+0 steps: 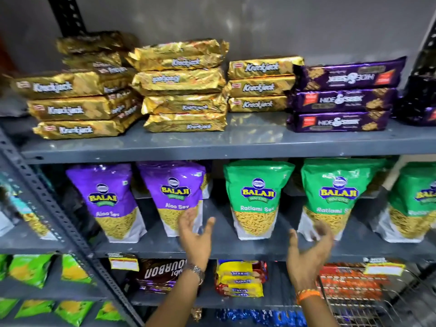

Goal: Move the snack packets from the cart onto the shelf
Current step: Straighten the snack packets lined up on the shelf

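Both the left hand [197, 234] and right hand [309, 246] hover open, empty.

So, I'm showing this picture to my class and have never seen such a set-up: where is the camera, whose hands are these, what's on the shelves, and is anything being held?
One camera, worn on a person's head, looks forward and down at a grey metal shelf. The left hand and right hand are that person's own, both open and empty, raised before the middle shelf. There stand purple Aloo Sev bags and green Ratlami Sev bags. Above lie stacked gold Krackjack packs and purple Hide & Seek packs. A wire cart shows at lower right.
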{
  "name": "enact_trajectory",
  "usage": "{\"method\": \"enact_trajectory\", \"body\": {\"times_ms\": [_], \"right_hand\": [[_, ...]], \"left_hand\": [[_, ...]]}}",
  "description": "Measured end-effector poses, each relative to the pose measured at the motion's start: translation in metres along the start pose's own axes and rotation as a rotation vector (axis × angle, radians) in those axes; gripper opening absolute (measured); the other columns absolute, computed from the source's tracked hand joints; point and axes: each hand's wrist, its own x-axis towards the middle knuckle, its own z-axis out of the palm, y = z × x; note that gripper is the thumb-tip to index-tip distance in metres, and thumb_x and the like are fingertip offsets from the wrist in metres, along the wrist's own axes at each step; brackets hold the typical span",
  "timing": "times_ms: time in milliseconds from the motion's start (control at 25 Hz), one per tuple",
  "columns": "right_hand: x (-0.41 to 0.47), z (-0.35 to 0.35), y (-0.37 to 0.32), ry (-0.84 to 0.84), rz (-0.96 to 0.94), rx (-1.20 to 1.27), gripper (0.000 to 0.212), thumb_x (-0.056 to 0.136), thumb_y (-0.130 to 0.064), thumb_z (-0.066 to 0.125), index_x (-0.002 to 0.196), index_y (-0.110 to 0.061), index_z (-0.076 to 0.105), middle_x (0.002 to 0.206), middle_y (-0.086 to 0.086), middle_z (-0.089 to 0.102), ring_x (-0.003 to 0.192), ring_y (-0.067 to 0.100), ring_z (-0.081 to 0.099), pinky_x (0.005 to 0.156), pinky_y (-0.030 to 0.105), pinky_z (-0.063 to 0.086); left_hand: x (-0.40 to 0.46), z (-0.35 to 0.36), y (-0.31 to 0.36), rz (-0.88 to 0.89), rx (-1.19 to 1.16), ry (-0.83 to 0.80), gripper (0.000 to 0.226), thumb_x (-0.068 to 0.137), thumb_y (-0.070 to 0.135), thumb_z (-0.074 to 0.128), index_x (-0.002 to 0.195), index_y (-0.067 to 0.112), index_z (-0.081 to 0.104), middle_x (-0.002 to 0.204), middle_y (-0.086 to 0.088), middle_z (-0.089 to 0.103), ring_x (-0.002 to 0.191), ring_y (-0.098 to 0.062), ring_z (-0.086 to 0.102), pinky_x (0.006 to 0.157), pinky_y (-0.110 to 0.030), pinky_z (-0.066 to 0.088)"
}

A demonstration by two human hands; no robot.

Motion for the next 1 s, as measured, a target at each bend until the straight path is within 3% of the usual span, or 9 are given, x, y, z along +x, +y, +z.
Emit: {"method": "enact_trajectory", "body": {"times_ms": [120,240,320,400,520,640,760,840,1000], "right_hand": [[-0.045,0.061,-0.039,-0.39,0.027,0.168,0.045,0.088,-0.004,0.073,0.117,-0.033,0.056,0.119,0.003,0.063,0.111,0.014,0.062,0.099,0.021,0.051],[-0.063,0.144,-0.046,-0.782,0.171,0.247,0.055,0.089,-0.003,0.072,0.132,-0.027,0.047,0.138,0.003,0.056,0.129,0.016,0.055,0.114,0.037,0.046],[-0.07,0.187,-0.035,-0.921,0.187,0.241,0.069,0.088,-0.006,0.072,0.143,-0.027,0.037,0.153,0.002,0.044,0.144,0.02,0.043,0.12,0.048,0.037],[-0.071,0.213,-0.016,-0.985,0.195,0.229,0.082,0.083,-0.02,0.074,0.148,-0.036,0.028,0.162,0.002,0.036,0.15,0.022,0.035,0.12,0.053,0.037],[-0.07,0.239,0.022,-1.043,0.214,0.161,0.092,0.08,-0.048,0.074,0.153,-0.035,0.02,0.164,0.005,0.031,0.152,0.025,0.032,0.12,0.055,0.036],[-0.07,0.241,0.031,-1.025,0.213,0.097,0.092,0.082,-0.065,0.066,0.153,-0.025,0.024,0.159,0.009,0.038,0.149,0.029,0.037,0.119,0.057,0.034],[-0.066,0.223,0.003,-0.974,0.212,0.053,0.074,0.087,-0.048,0.062,0.149,-0.022,0.03,0.149,0.008,0.053,0.139,0.027,0.05,0.116,0.056,0.04],[-0.063,0.215,-0.003,-0.974,0.215,0.045,0.066,0.089,-0.038,0.06,0.147,-0.022,0.031,0.144,0.007,0.058,0.135,0.025,0.055,0.115,0.054,0.042],[-0.063,0.212,0.002,-0.966,0.222,0.064,0.067,0.089,-0.041,0.059,0.148,-0.026,0.031,0.146,0.004,0.058,0.137,0.022,0.053,0.117,0.054,0.041]], "left_hand": [[0.038,-0.069,-0.005,-0.079,-0.037,0.148,0.071,0.069,0.019,0.079,0.131,0.01,0.044,0.137,-0.022,0.052,0.127,-0.04,0.053,0.108,-0.047,0.044],[0.08,-0.108,-0.011,-0.211,0.1,0.002,0.092,0.069,0.037,0.072,0.146,0.007,0.033,0.153,-0.021,0.039,0.135,-0.033,0.047,0.11,-0.041,0.038],[0.097,-0.115,-0.007,-0.19,0.162,-0.137,0.075,0.088,0.018,0.068,0.15,0.002,0.029,0.156,-0.018,0.035,0.136,-0.019,0.04,0.109,-0.026,0.033],[0.113,-0.116,-0.013,-0.154,0.185,-0.238,0.064,0.095,0.0,0.055,0.152,-0.001,0.024,0.156,-0.019,0.037,0.136,-0.015,0.036,0.101,-0.01,0.034],[0.123,-0.115,-0.02,-0.188,0.2,-0.346,0.057,0.099,0.007,0.052,0.15,0.01,0.027,0.14,-0.01,0.052,0.135,-0.023,0.047,0.099,-0.018,0.04],[0.117,-0.107,-0.021,-0.183,0.216,-0.359,0.036,0.099,0.005,0.05,0.134,0.003,0.041,0.111,-0.002,0.059,0.101,0.002,0.059,0.077,0.0,0.04],[0.114,-0.104,-0.023,-0.155,0.206,-0.367,0.026,0.098,0.003,0.052,0.121,0.013,0.044,0.101,0.003,0.061,0.082,0.016,0.059,0.08,-0.007,0.043],[0.112,-0.106,-0.027,-0.175,0.178,-0.401,0.026,0.098,0.007,0.054,0.119,0.017,0.044,0.106,0.002,0.063,0.094,0.002,0.061,0.089,-0.021,0.043],[0.101,-0.103,-0.021,-0.154,0.121,-0.408,0.031,0.098,0.012,0.056,0.127,0.012,0.043,0.118,-0.002,0.065,0.104,-0.011,0.062,0.085,-0.014,0.05]]}}
